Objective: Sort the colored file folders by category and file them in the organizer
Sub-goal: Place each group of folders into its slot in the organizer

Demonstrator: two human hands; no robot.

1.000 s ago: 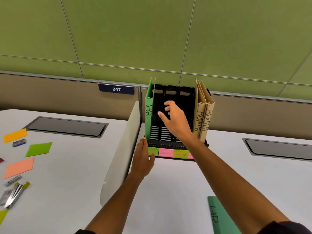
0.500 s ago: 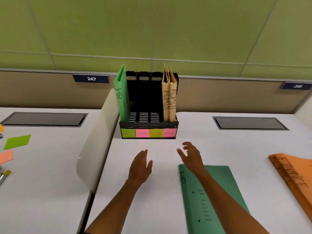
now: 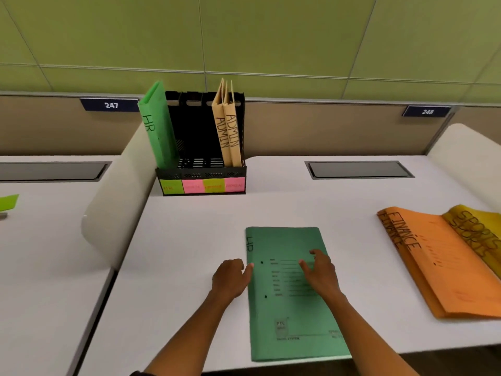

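Note:
A dark green folder marked HR point(image 3: 292, 316) lies flat on the white desk in front of me. My right hand point(image 3: 320, 272) rests on its upper part, fingers spread. My left hand point(image 3: 230, 278) touches its left edge with curled fingers, thumb at the spine. At the back stands the black organizer point(image 3: 203, 175) with coloured labels on its front. A bright green HR folder point(image 3: 158, 126) stands in its left slot and two tan ADMIN folders point(image 3: 227, 128) in its right slot. The middle slots hold nothing.
Orange FINANCE folders point(image 3: 439, 264) and yellow SPORTS folders point(image 3: 479, 232) lie stacked at the right. A white curved divider point(image 3: 116, 202) separates this desk from the left one, where a green sticky note point(image 3: 8, 202) lies. A grey cable hatch point(image 3: 357, 169) sits behind.
Both hands pulled back from the organizer and came down onto the dark green HR folder near me. The view tilted down and shifted right.

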